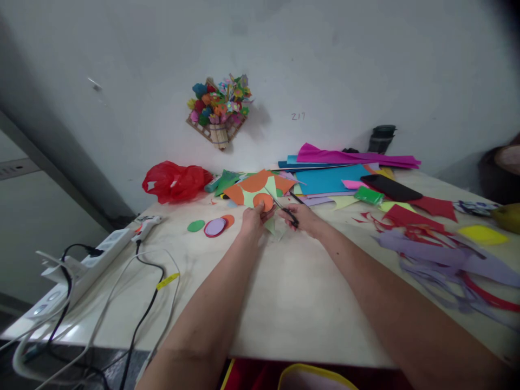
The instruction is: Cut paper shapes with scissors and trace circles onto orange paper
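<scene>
My left hand (255,219) pinches an orange paper circle (265,202) lying over a pale green sheet of paper. Around the handles of a pair of scissors (289,215) my right hand (304,216) is closed, and the blades point up and left at the edge of the paper. A pale green offcut (270,225) hangs below the hands. Behind them lies orange paper (254,181) with curved cut edges. Left of my hands, a green circle (196,226) rests apart from a small overlapping pile with a lilac circle (215,226) on top.
A power strip (99,254) with cables runs along the left edge. Further back are a red plastic bag (174,181), blue sheets (329,180), magenta paper (353,157) and a black phone (391,187). Lilac scraps (447,254) and red scraps (414,219) cover the right side.
</scene>
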### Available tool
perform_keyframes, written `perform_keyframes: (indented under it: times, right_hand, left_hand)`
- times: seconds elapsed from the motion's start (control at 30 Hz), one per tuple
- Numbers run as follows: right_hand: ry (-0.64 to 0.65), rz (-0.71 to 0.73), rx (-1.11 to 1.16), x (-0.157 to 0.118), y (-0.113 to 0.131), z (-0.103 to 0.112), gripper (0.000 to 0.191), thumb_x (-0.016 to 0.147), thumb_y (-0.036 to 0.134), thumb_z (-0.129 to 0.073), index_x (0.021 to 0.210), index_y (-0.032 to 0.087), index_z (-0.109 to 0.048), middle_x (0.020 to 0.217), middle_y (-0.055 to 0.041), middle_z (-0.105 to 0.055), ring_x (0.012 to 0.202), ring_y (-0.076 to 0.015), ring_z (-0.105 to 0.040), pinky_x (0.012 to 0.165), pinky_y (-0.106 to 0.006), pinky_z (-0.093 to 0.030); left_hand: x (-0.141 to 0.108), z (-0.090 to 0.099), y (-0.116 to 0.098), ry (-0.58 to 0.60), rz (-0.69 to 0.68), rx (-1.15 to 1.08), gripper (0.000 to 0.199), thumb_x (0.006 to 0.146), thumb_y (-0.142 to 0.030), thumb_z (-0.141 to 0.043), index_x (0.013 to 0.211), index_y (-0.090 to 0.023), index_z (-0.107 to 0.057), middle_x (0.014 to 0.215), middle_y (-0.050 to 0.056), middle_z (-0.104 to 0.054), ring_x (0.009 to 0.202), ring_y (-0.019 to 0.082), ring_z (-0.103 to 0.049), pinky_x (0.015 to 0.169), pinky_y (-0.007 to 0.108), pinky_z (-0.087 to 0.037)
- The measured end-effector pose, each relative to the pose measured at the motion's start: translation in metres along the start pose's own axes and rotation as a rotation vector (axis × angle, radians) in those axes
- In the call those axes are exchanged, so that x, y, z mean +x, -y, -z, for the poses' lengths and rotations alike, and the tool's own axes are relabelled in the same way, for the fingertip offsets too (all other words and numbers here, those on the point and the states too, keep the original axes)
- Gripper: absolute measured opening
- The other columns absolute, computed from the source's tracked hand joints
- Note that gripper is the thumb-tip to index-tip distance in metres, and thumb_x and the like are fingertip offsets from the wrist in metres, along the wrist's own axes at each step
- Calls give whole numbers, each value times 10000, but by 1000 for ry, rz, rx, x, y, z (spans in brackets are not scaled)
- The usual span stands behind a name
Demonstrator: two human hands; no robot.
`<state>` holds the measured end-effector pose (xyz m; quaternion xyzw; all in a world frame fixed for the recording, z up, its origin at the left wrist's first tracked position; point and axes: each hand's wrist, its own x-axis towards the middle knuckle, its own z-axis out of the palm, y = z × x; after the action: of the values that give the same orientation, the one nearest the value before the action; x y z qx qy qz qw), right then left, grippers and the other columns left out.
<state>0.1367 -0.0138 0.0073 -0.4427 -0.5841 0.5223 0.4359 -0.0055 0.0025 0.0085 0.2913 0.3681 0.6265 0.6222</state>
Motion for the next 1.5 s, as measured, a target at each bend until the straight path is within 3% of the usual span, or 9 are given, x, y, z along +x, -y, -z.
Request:
perform_keyframes:
  times: [1.03,1.3,1.5]
  right_hand:
    - [-8,-12,-45,-1,2,-2,230,660,343,-652,684,157,-519,417,66,-451,335,-49,-368,319,-175,-278]
    - [51,-14,2,-2,1,6,257,674,382,-635,722,150,-534,432,52,-479,338,-50,-382,331,-171,-300]
    - [12,-6,5,-5,5,5,281,673,344,-645,863,166,-539,432,52,-505,341,-68,-409,327,-172,-311]
  left_hand:
    - [3,3,-1,12,30,2,78,805,-147,-557,813,-73,-584,841,142,-672,747,211,-671,598,247,-533]
    - [4,6,-4,46,49,50,103,825,-153,-527,821,-73,-591,848,139,-674,764,200,-670,596,223,-531]
    - [9,10,-2,56,62,37,114,783,-164,-595,858,-79,-594,839,130,-678,755,205,-672,587,229,-537]
